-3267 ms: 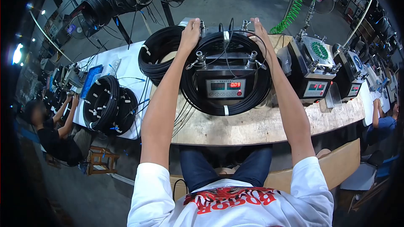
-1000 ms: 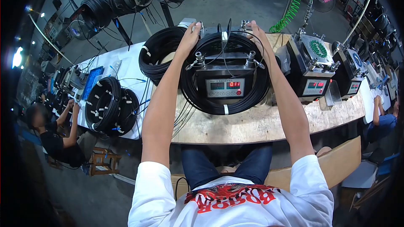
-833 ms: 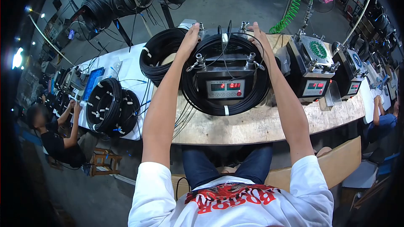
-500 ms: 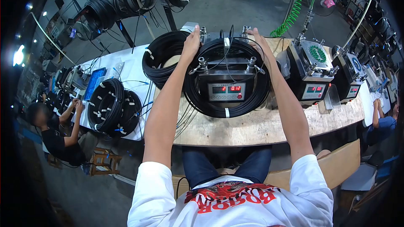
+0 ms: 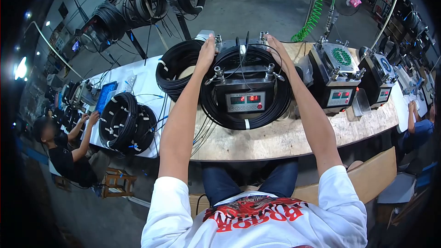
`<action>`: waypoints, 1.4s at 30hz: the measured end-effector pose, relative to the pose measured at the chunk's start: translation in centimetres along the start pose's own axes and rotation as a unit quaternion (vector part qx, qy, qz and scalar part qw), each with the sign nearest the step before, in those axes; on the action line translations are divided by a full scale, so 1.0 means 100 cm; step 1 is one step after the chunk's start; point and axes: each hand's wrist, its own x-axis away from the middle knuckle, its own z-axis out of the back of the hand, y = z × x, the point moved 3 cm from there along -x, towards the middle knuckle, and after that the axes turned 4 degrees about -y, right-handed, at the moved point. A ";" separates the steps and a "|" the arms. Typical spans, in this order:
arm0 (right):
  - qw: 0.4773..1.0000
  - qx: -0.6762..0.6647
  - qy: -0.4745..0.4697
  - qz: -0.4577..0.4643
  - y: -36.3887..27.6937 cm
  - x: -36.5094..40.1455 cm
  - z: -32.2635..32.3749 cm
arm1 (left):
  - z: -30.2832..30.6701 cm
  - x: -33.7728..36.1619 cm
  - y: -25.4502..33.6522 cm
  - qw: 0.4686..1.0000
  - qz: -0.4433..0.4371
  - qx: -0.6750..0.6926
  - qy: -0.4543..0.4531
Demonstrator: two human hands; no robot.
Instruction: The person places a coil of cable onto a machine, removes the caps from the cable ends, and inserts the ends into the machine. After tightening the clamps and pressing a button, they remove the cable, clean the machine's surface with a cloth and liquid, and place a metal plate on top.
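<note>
Black coil and machine sit slightly farther left in view than 0.5 s ago. The coil, over the wooden table, frames the machine's lit display. Left hand and right hand flank its upper sides; fingers partly hidden, I cannot tell whether either pinches it.

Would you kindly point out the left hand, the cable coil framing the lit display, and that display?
Left hand [image 5: 207, 52]: head view, middle of the hand.
Cable coil [image 5: 233, 122]: head view, lower part of the loop.
Display [image 5: 244, 103]: head view, middle of the panel.
</note>
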 end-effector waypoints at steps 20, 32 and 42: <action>0.987 -0.121 0.007 -0.104 0.005 0.003 0.011 | 0.003 -0.014 -0.020 0.998 0.027 0.049 -0.037; 0.988 -0.102 0.008 -0.111 0.000 0.005 0.006 | 0.006 -0.010 -0.018 0.993 0.062 0.094 -0.025; 0.989 -0.089 0.052 -0.102 0.008 0.002 0.011 | 0.003 -0.007 -0.012 0.995 0.038 0.074 -0.047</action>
